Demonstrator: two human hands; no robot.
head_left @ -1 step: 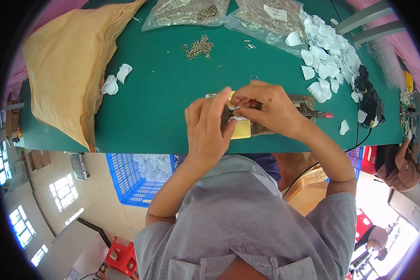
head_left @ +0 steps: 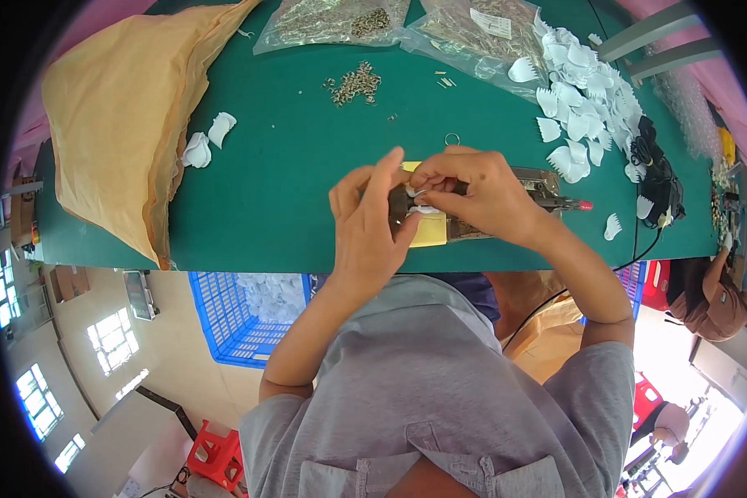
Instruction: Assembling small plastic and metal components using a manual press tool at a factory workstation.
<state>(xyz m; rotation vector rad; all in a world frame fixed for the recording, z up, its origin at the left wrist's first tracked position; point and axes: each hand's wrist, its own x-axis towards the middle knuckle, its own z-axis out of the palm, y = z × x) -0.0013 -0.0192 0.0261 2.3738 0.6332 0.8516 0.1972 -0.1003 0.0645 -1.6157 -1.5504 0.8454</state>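
Green work table (head_left: 266, 199), in use, contents from left to right:

- Sack (head_left: 124, 116), yellow-tan, creased, lying at the far left of the top.
- Pair of curved white pieces (head_left: 197, 151), just beside the sack's right edge.
- Blue basket (head_left: 212, 319), lattice-walled, below the near table edge; white pieces inside.
- Clear bag (head_left: 307, 25), at the top, part-filled with small metal bits.
- Metal-bit pile (head_left: 355, 85), loose, below that bag.
- Left hand (head_left: 365, 216), fingers bent and spread, index finger raised, thumb toward the white piece; whether it grips anything cannot be told.
- White piece (head_left: 424, 209), small, mostly hidden by the fingers, between the two hands and over the yellow block.
- Yellow block (head_left: 429, 233), at the left end of the hand device.
- Metal ring (head_left: 451, 139), lying just above the right hand.
- Right hand (head_left: 481, 195), fingers curled, thumb and fingertips pinching the white piece.
- Hand device (head_left: 539, 181), dark and metallic, partly under the right hand; red-tipped lever (head_left: 568, 204) pointing right.
- Second clear bag (head_left: 481, 46), upper right of centre, pale label on top.
- Heap of white toothed pieces (head_left: 589, 91), right side.
- Single toothed piece (head_left: 612, 227), apart, below the heap.
- Black cable bundle (head_left: 662, 178), right of the heap.
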